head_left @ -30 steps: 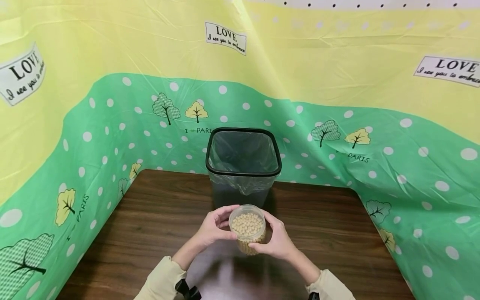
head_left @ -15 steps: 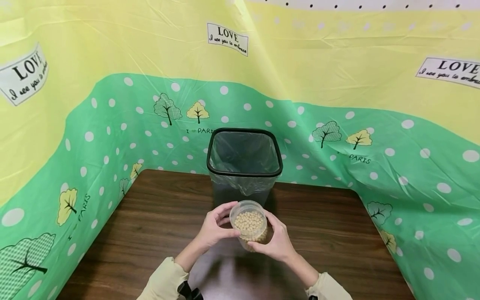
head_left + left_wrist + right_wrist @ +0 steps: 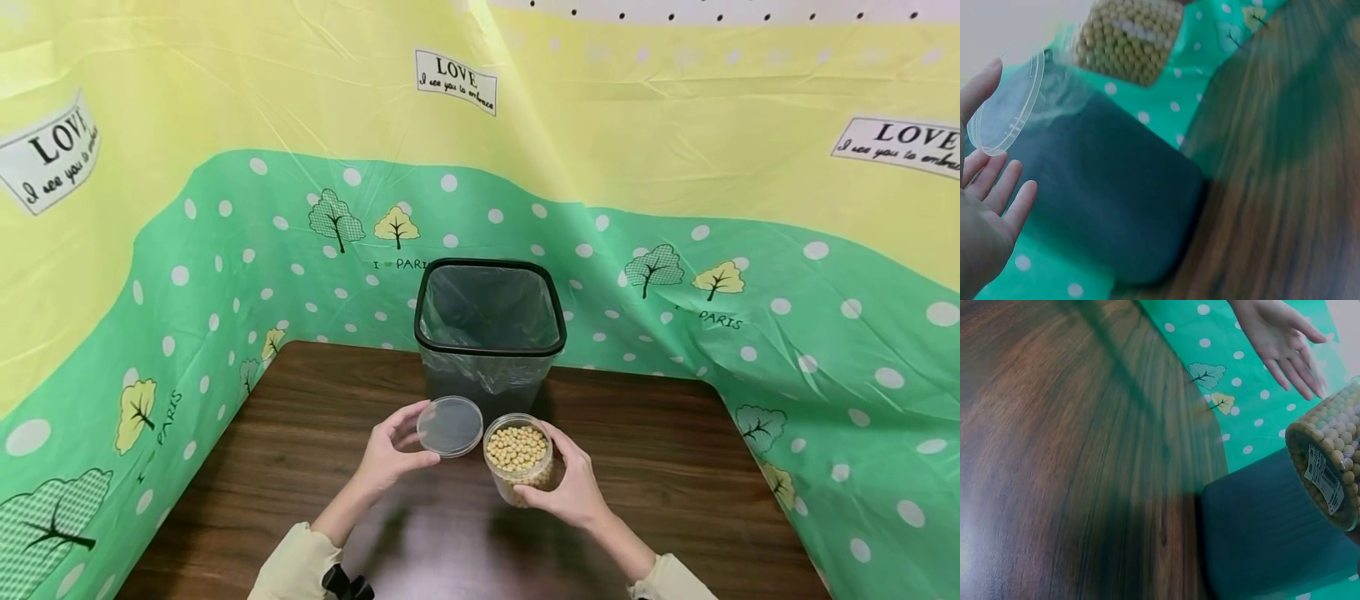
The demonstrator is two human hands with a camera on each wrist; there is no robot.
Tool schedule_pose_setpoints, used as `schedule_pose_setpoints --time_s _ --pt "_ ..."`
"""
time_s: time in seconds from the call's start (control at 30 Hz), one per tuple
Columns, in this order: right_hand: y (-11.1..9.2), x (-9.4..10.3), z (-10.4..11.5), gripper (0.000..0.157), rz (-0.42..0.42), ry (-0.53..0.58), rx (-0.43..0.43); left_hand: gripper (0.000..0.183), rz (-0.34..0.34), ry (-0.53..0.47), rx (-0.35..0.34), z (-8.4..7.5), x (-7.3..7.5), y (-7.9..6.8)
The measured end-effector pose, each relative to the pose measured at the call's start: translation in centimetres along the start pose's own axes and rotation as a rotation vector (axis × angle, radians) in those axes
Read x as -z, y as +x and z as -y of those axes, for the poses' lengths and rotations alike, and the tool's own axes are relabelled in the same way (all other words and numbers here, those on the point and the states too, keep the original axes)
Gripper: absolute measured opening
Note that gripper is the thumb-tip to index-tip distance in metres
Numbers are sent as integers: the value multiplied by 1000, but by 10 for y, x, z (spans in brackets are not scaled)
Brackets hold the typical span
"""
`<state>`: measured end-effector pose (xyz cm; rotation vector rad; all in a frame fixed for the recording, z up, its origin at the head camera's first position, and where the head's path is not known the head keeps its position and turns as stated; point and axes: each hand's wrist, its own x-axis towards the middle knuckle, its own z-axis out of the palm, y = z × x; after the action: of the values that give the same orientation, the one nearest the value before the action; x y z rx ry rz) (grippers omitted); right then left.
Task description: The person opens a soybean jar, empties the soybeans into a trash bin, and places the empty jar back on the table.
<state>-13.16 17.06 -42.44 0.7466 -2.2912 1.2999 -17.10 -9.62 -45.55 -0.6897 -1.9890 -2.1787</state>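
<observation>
Head, left hand (image 3: 392,448): half-spread fingers are gripping the lid (image 3: 450,427), seven o'clock from the bin (image 3: 480,373).
Head, right hand (image 3: 570,487): wide-curved fingers are holding the bean jar (image 3: 517,473), four o'clock from the lid.
Left wrist, bean jar: hanging near twelve o'clock.
Right wrist, bean jar: showing its label (image 3: 1324,479).

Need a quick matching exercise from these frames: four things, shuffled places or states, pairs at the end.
Things
1. Lid
2. Jar
3. Bin
4. Table

Places or states
A. Dark brown, wood-grained
B. Lined with a clear plastic bag
C. Held by the right hand, with pale round beans inside
D. Clear and round, held at its edge by the left hand

Pairs: 1-D, 2-C, 3-B, 4-A
</observation>
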Motion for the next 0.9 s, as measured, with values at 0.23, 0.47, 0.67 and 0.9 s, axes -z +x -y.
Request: schedule_pose_setpoints --time_s 0.23,0.47,0.67,0.9 --pt "-7 9 -3 77 -21 -39 -15 66 -51 85 97 17 19 -14" --pt "-20 7 -28 79 -40 -37 -31 67 -117 183 251 43 44 -32" --pt "-32 4 -51 81 -51 -25 -53 69 -127 282 346 65 69 -45" --pt "-37 5 -54 81 -52 -22 -79 77 -92 533 408 92 81 -59"
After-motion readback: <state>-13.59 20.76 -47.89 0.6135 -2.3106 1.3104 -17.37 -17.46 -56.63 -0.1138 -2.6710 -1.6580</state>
